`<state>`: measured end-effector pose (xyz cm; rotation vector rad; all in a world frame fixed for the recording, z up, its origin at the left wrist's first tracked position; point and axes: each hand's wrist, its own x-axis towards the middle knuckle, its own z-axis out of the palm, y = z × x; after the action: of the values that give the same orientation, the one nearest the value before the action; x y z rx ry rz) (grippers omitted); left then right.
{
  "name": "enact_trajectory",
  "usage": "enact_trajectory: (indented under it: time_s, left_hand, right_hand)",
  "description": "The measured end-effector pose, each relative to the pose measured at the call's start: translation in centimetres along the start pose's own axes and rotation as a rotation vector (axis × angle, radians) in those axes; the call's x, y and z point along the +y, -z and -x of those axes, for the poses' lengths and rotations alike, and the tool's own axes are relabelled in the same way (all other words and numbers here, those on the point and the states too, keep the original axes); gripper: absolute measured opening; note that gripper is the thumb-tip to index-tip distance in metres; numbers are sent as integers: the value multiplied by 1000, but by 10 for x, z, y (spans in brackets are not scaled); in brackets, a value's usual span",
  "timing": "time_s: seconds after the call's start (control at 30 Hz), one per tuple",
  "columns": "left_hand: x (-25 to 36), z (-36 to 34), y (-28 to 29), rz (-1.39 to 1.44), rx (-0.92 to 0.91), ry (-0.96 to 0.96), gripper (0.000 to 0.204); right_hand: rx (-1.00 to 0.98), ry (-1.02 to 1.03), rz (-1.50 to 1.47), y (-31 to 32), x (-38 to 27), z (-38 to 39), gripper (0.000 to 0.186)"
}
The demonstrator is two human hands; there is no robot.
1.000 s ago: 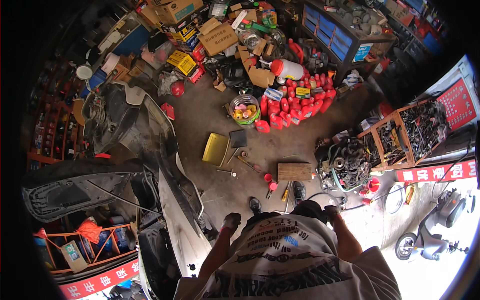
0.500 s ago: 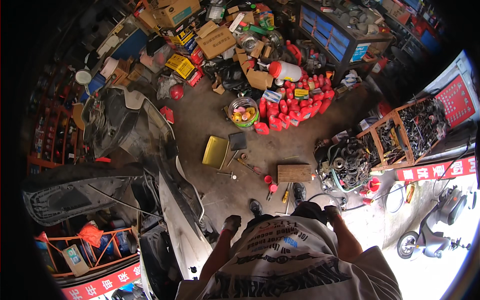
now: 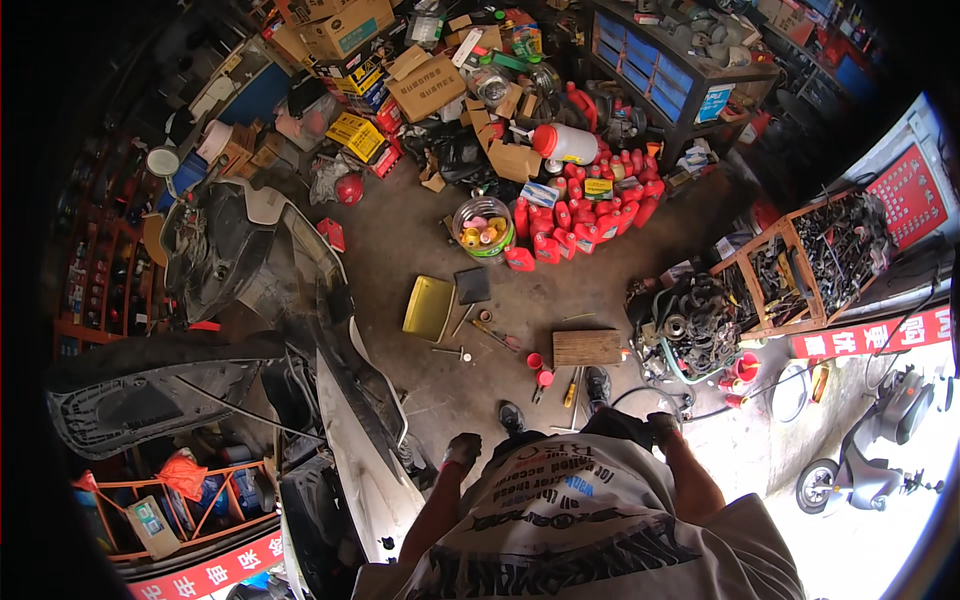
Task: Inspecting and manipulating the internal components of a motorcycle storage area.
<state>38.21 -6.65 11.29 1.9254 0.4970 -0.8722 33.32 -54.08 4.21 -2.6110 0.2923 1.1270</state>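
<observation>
My left hand hangs beside my dark trousers, closed, with nothing showing in it. On the other side my right hand also hangs by the trousers with fingers curled; nothing shows in it. Both look dark and dirty or gloved. Nearest my left hand is a motor scooter with dusty panels and a raised dark seat. On the floor ahead of my shoes lie a wooden block, a yellow-handled screwdriver, red cups, a yellow tray and a black flat piece.
Several red bottles stand beyond a clear tub of yellow and pink items. Cardboard boxes pile up at the back. A heap of dark parts and an orange-framed rack stand right. Another scooter is outside.
The view has shifted very slightly. My hands stay by my sides and the things on the floor are unmoved.
</observation>
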Motion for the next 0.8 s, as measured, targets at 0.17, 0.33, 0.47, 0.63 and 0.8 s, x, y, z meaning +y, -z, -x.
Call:
enact_trajectory:
  time_s: [0.17, 0.33, 0.47, 0.63, 0.8]
  left_hand:
    - [-6, 0, 0, 89, 0, -16, 17]
    - [-8, -1, 0, -6, 41, -46, 16]
    - [1, 1, -1, 43, 22, -1, 15]
    - [-1, 1, 0, 40, 25, 1, 14]
    - [-10, -3, 0, 57, 11, -22, 14]
  right_hand:
    - [3, 4, -58, -14, 10, -10, 22]
    - [14, 22, -22, -11, 7, -10, 22]
    - [31, 32, -18, -15, 10, -12, 21]
    - [67, 64, 66, -15, 9, -14, 20]
    - [26, 29, -14, 0, -3, -3, 17]
